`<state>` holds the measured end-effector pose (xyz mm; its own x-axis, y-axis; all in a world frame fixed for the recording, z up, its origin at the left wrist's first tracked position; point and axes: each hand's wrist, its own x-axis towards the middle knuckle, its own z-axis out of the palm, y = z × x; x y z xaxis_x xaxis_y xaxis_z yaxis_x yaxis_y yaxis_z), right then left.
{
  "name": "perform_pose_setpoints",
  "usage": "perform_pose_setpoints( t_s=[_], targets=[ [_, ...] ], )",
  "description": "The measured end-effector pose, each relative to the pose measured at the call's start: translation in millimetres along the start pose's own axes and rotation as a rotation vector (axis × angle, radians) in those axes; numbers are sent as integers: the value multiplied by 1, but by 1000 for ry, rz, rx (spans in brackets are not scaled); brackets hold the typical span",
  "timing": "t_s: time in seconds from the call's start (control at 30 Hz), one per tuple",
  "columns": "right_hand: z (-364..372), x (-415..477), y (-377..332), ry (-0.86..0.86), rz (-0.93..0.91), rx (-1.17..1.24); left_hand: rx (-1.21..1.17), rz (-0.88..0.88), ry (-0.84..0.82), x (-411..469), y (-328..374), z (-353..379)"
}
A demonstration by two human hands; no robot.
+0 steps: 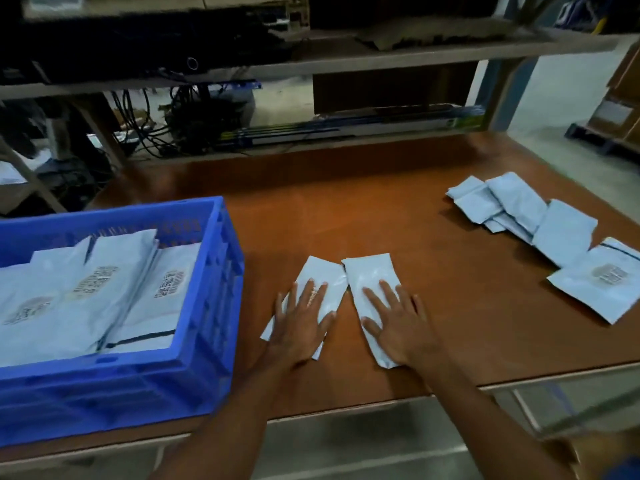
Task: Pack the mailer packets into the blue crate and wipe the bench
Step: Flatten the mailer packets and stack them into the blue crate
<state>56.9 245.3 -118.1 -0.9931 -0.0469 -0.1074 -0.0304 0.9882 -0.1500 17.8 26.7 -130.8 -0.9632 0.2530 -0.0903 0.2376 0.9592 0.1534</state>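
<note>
Two pale mailer packets lie side by side near the front middle of the brown bench [346,209]. My left hand [302,320] lies flat with spread fingers on the left packet [323,271]. My right hand [393,320] lies flat on the right packet [369,271]. The blue crate [207,265] stands at the bench's left and holds several labelled mailer packets [90,296]. More packets [540,220] lie in a loose pile at the far right, one with a label [602,285] nearest the edge.
A shelf [381,53] with dark equipment and cables runs along the back above the bench. Long boxes [346,128] lie at the bench's rear. Cardboard cartons [620,98] stand on a pallet at the right. The bench's front edge [519,386] is close to my arms.
</note>
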Motion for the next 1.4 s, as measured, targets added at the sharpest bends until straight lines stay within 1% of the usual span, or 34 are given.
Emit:
perform_pose_setpoints(
  t_s=[0.1, 0.17, 0.23, 0.4, 0.47, 0.57, 0.63, 0.67, 0.7, 0.73, 0.8, 0.9, 1.0, 1.13, 1.23, 1.33, 1.4],
  targets=[
    [9, 0, -7, 46, -8, 47, -27, -91, 76, -14, 21, 12],
    [16, -4, -7, 64, -43, 31, -33, -113, 119, -23, 28, 19],
    [20, -5, -6, 68, -55, -8, -22, -79, 134, -26, 28, 23],
    [19, -1, -11, 31, -68, -3, 32, -33, 70, -22, 33, 20],
    [15, -2, -13, 14, -84, 3, 100, -23, 114, -22, 35, 21],
    [10, -6, -16, 17, -140, -60, 224, 35, 146, -23, 36, 21],
    [9, -7, -14, 22, -139, -43, 255, 62, 114, -25, 36, 14],
    [9, -8, -13, 44, -138, -16, 235, 40, 91, -26, 36, 8],
    [6, -11, -14, 54, -154, 10, 204, 21, 121, -27, 36, -1],
    [-3, -13, -18, 63, -161, 60, 159, 12, 194, -26, 36, -10],
    [-26, -13, -28, 159, -129, 102, 79, 54, 372, -26, 38, -43],
    [-74, -3, -59, 330, -110, 216, 99, 97, 606, -28, 33, -114],
    [-130, 6, -109, 453, -196, 331, 22, 90, 699, -32, -1, -183],
    [-185, 3, -200, 585, -322, 362, 143, 88, 790, -64, -88, -251],
    [-185, 0, -274, 545, -409, 305, 199, 23, 832, -102, -172, -271],
    [-167, 4, -341, 486, -435, 237, 281, 11, 802, -137, -253, -265],
    [-148, 12, -372, 421, -412, 142, 274, -19, 746, -152, -299, -254]
  ],
)
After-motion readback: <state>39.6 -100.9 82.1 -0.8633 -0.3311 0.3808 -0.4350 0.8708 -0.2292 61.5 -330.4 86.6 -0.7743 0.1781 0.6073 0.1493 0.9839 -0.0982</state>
